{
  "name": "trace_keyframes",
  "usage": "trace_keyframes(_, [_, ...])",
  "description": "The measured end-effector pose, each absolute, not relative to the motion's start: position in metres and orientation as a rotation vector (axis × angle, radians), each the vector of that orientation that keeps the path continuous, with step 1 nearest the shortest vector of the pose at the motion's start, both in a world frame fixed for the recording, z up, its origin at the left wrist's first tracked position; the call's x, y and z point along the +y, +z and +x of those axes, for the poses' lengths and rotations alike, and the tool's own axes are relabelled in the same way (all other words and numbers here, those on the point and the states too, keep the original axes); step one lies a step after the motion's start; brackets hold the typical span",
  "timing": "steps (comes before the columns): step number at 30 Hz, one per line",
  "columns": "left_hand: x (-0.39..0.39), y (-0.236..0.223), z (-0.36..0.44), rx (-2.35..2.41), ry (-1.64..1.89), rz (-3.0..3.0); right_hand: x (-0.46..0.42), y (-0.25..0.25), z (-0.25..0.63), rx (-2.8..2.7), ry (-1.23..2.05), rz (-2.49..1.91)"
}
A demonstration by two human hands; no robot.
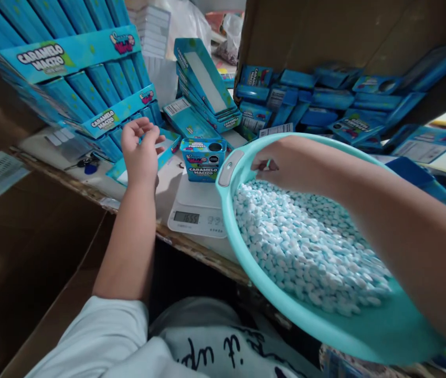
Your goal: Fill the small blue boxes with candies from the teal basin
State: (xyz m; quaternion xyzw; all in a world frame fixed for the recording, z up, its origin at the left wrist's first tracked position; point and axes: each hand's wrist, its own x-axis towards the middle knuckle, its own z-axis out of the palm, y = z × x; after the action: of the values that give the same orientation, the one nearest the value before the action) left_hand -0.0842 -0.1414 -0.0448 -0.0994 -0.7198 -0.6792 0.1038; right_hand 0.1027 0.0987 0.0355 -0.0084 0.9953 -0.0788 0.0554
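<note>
My left hand (141, 149) is raised left of the scale, its fingers loosely bent and apart with nothing in them. Over the far left part of a turquoise basin (242, 252), my right hand (276, 160) has its fingers curled down; what they hold, if anything, is hidden. Small white and pale blue candies (305, 247) are heaped in the basin. A small blue "Caramelo Macizo" box (202, 161) stands upright on a white digital scale (203, 198), between my hands. The display seems to read 1655, possibly with a decimal point.
A display rack (73, 58) of blue boxes stands at the left. Flattened blue display trays (207, 84) are stacked behind the scale. At the right, an open cardboard carton (325, 37) holds many small blue boxes (313, 100). Keys (89, 165) lie near the table's front edge.
</note>
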Motion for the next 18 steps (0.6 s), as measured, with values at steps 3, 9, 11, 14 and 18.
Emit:
trace_keyframes(3, [-0.141, -0.043, -0.082, -2.12, -1.976, -0.333, 0.098, 0.037, 0.104, 3.032, -0.282, -0.038])
trace_keyframes(9, [-0.139, -0.046, -0.08, -2.137, -1.919, -0.331, 0.096, 0.041, 0.104, 2.992, -0.32, -0.089])
trace_keyframes(11, [-0.139, -0.045, -0.08, -2.146, -1.909, -0.342, 0.096, 0.04, 0.104, 2.98, -0.323, -0.082])
trace_keyframes(14, [-0.141, -0.042, -0.076, -2.134, -1.962, -0.499, 0.1, 0.036, 0.104, 2.954, -0.331, -0.093])
trace_keyframes(18, [-0.141, -0.038, -0.06, -2.17, -2.077, -1.185, 0.106, 0.029, 0.104, 2.908, -0.287, -0.015])
